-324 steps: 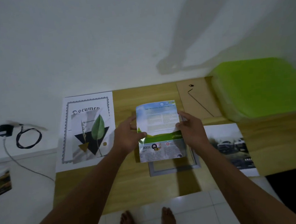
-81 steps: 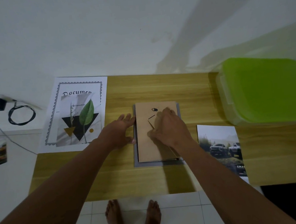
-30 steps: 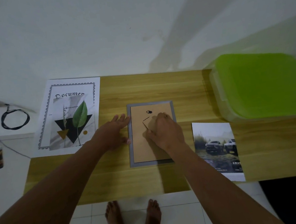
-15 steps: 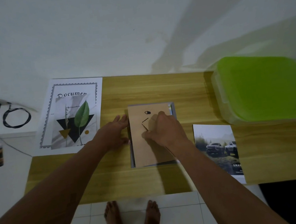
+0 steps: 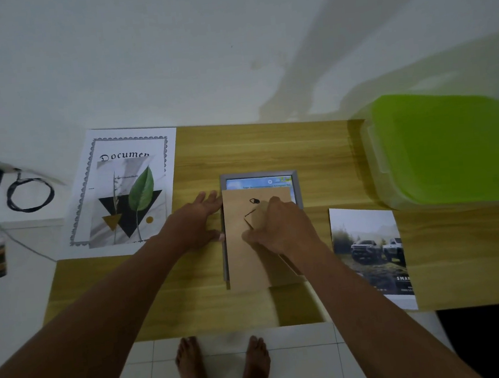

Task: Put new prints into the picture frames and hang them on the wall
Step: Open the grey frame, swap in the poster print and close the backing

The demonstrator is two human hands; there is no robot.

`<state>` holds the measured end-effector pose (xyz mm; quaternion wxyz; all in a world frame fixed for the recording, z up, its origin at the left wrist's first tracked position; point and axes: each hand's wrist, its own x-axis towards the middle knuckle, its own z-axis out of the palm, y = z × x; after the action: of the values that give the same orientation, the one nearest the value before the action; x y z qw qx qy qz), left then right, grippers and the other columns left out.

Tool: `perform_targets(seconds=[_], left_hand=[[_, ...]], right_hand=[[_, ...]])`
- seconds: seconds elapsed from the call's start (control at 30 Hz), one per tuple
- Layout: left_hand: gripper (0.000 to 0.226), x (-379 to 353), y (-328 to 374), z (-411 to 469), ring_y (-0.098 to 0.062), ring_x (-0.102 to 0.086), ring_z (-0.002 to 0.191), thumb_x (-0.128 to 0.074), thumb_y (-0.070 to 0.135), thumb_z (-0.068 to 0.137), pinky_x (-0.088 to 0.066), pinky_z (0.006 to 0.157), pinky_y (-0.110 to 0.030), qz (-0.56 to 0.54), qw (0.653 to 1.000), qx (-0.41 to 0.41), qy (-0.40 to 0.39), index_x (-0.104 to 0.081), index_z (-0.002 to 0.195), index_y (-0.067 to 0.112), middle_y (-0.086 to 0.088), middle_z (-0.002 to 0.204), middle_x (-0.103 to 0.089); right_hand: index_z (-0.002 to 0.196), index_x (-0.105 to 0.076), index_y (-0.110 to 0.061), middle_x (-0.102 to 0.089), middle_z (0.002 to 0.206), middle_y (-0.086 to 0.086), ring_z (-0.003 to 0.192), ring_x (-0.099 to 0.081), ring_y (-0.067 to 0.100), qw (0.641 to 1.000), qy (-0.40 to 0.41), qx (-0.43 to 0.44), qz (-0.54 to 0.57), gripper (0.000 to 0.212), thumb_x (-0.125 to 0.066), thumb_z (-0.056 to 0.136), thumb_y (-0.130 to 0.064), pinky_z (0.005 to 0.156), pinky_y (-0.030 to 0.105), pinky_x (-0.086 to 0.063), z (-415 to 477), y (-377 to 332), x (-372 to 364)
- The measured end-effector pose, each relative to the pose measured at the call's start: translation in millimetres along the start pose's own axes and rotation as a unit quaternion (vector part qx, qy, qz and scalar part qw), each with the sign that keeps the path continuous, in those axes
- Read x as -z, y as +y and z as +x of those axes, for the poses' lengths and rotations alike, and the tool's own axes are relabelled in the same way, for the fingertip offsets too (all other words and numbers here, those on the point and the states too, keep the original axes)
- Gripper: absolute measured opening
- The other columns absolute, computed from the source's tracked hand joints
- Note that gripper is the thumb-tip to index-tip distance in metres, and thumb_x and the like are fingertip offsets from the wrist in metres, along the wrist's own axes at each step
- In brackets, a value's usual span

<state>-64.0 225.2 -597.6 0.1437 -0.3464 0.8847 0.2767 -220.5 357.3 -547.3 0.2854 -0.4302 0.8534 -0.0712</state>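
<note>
The gray picture frame (image 5: 258, 176) lies flat in the middle of the wooden table (image 5: 253, 145). A brown back board (image 5: 242, 256) sits on top of it and hides most of it. The board hangs past the frame's near edge. Only a thin blue strip of the print (image 5: 257, 183) peeks out at the frame's top.

The left hand (image 5: 196, 221) lies flat beside the frame's left edge, fingers straight and close together, touching that edge. The right hand (image 5: 279, 228) is on the board, its fingers curled around the board's little stand flap. The hand covers most of the flap, so it is hard to see how the fingers meet.

At the left of the table a leaf picture (image 5: 127, 200) covers part of a paper (image 5: 128, 145), so its big word is cut short. On the right, an arm hides a bit of the truck picture (image 5: 370, 250). The green box (image 5: 451, 145) at the upper right looks blurry. A black cord (image 5: 31, 194) lies at the far left. Bare feet (image 5: 192, 368) show at the bottom.
</note>
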Motion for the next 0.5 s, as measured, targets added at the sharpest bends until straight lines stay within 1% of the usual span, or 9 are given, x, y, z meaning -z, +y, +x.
perform_targets(seconds=[0.17, 0.3, 0.4, 0.5], left_hand=[[0.098, -1.1, 0.2, -1.0, -0.019, -0.002, 0.151, -0.074, 0.037, 0.082, -0.021, 0.118, -0.049, 0.001, 1.0, 0.006, 0.006, -0.01, 0.155, 0.026, 0.003, 0.163, -0.007], [0.098, -0.7, 0.9, -2.3, -0.019, -0.002, 0.151, -0.074, 0.037, 0.082, -0.022, 0.118, -0.048, -0.003, 1.0, 0.007, 0.007, -0.009, 0.155, 0.027, 0.004, 0.163, -0.007], [0.098, -1.0, 1.0, -2.5, -0.018, -0.002, 0.151, -0.074, 0.037, 0.082, -0.021, 0.117, -0.046, -0.002, 1.0, 0.0, 0.012, -0.009, 0.155, 0.027, 0.003, 0.163, -0.008], [0.097, -1.2, 1.4, -2.0, -0.018, -0.002, 0.151, -0.073, 0.037, 0.083, -0.02, 0.117, -0.045, 0.001, 1.0, 0.001, 0.009, -0.009, 0.155, 0.027, 0.003, 0.163, -0.008]], right_hand=[[0.117, -0.049, -0.012, -0.06, 0.113, 0.006, 0.103, -0.059, 0.025, 1.0, 0.022, 0.0, 0.002, 0.065, -0.076, 0.074, -0.053, 0.072, 0.03, -0.04, 3.0, 3.6, -0.8], [0.114, -0.05, -0.011, -0.061, 0.111, 0.008, 0.103, -0.059, 0.026, 0.999, 0.032, 0.003, -0.014, 0.061, -0.074, 0.075, -0.052, 0.072, 0.03, -0.039, 9.5, 6.6, -4.7], [0.119, -0.05, -0.009, -0.058, 0.116, 0.008, 0.11, -0.057, 0.026, 0.998, 0.051, 0.026, -0.038, 0.057, -0.071, 0.082, -0.048, 0.076, 0.032, -0.042, 12.4, 8.3, -9.6], [0.125, -0.047, -0.005, -0.054, 0.123, 0.011, 0.115, -0.054, 0.027, 0.995, 0.072, 0.041, -0.052, 0.058, -0.068, 0.087, -0.045, 0.082, 0.035, -0.047, 13.0, 10.9, -13.1]])
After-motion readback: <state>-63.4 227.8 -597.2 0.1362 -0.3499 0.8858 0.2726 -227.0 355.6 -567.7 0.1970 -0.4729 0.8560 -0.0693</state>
